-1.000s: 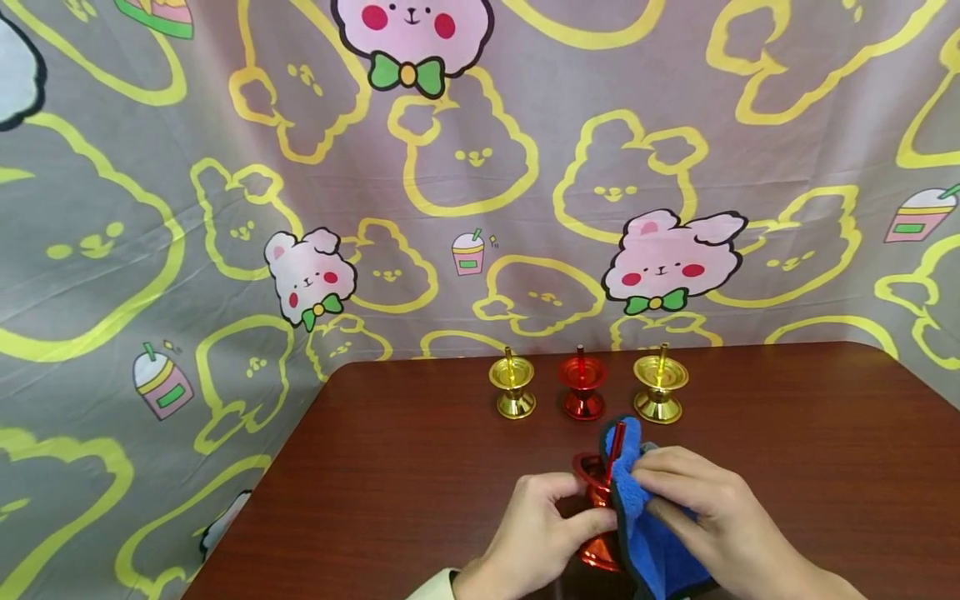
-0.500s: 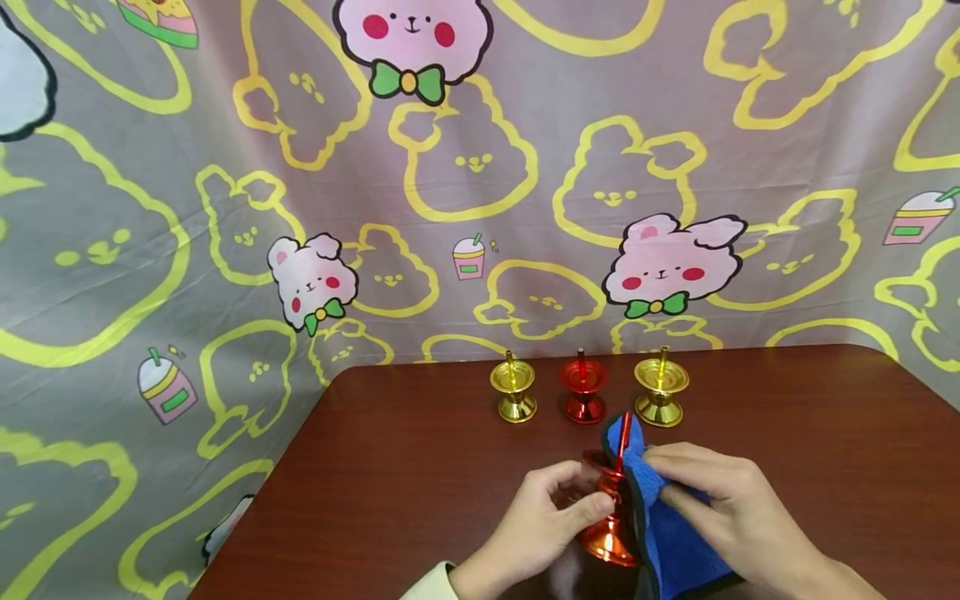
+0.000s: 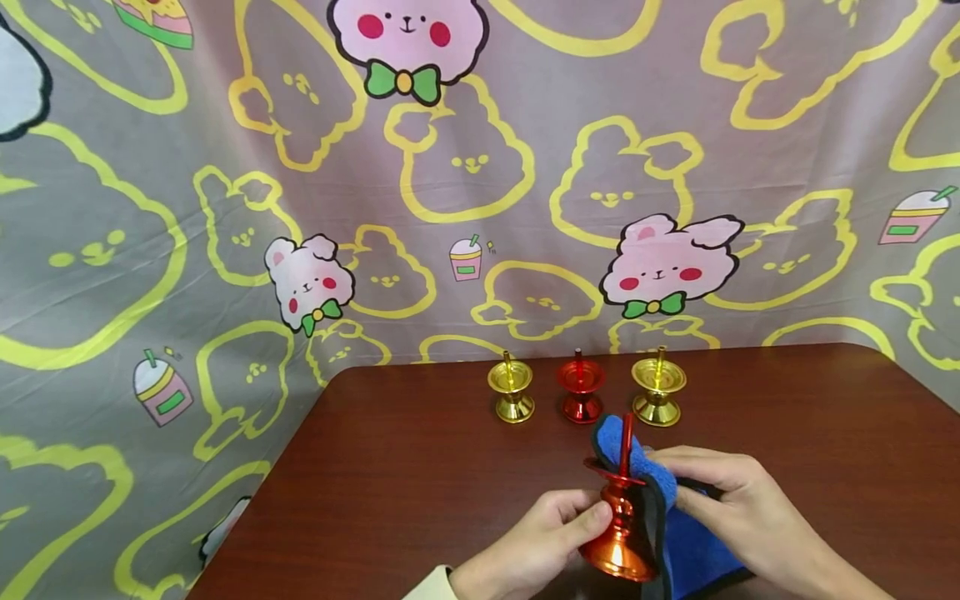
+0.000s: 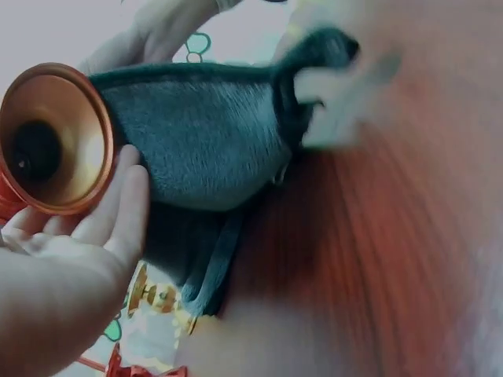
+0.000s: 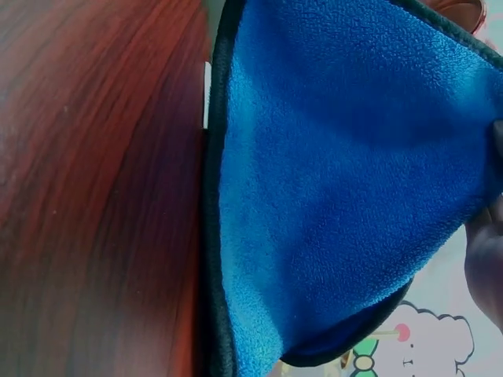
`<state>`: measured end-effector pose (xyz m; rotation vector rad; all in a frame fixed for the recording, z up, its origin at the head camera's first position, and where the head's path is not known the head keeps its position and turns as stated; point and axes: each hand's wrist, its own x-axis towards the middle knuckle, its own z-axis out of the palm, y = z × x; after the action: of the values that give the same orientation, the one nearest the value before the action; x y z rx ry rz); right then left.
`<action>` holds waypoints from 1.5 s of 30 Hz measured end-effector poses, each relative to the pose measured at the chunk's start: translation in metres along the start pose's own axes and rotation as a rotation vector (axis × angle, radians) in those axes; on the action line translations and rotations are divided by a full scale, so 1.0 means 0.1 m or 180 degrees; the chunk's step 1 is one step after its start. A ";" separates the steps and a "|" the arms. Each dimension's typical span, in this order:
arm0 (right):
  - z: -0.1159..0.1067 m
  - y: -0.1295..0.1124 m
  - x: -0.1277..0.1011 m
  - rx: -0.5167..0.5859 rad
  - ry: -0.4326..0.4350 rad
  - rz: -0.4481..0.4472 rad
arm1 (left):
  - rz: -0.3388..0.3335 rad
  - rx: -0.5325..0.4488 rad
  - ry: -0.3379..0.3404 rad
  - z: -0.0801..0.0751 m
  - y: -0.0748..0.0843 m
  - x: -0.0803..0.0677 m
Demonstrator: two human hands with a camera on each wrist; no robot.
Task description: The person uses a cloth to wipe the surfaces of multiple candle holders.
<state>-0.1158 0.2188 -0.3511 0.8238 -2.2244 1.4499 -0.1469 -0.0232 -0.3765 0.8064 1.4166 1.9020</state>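
Observation:
A shiny red candle holder (image 3: pixel 619 533) with a thin spike is held above the table near its front edge. My left hand (image 3: pixel 543 542) grips its stem and flared base; the hollow base (image 4: pixel 53 141) fills the left wrist view. My right hand (image 3: pixel 723 500) holds a blue cloth (image 3: pixel 678 533) with a dark edge against the holder's right side. The cloth (image 5: pixel 346 181) fills most of the right wrist view, above the table (image 5: pixel 94 196).
At the back of the dark wooden table (image 3: pixel 420 467) a gold candle holder (image 3: pixel 512 390), a red one (image 3: pixel 580 388) and another gold one (image 3: pixel 657 390) stand in a row. A cartoon-print curtain (image 3: pixel 225 208) hangs behind and to the left.
The red holder has been raised and turned more upright, its base now facing the camera. The cloth has slid from the cup down along the holder's right side.

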 end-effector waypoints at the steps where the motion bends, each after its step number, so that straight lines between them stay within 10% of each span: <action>1: 0.01 0.00 0.00 -0.0001 -0.0011 -0.0013 | 0.0017 -0.0026 -0.0032 0.01 0.00 0.00; 13: 0.00 -0.02 0.02 -0.0104 -0.0136 -0.0361 | 0.0339 0.0276 -0.0066 0.02 0.00 0.00; 28: 0.11 0.12 0.04 -0.0563 0.0163 -0.0980 | 0.0532 0.1181 0.0627 0.05 -0.03 0.03; 33: 0.16 0.12 0.02 -0.1006 0.0258 -0.1052 | 0.0789 0.1940 0.1044 0.08 -0.11 0.07; 41: 0.28 0.06 0.04 -0.1935 0.0388 -0.1084 | 0.1531 0.4198 0.1876 0.09 -0.20 0.14; 45: 0.29 0.09 0.05 -0.1773 0.0424 -0.1063 | 0.1224 0.3937 0.1741 0.07 -0.15 0.15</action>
<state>-0.1250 0.1938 -0.3668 0.8201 -2.1015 0.6608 -0.1491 -0.0042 -0.3878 1.1731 3.0497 1.3609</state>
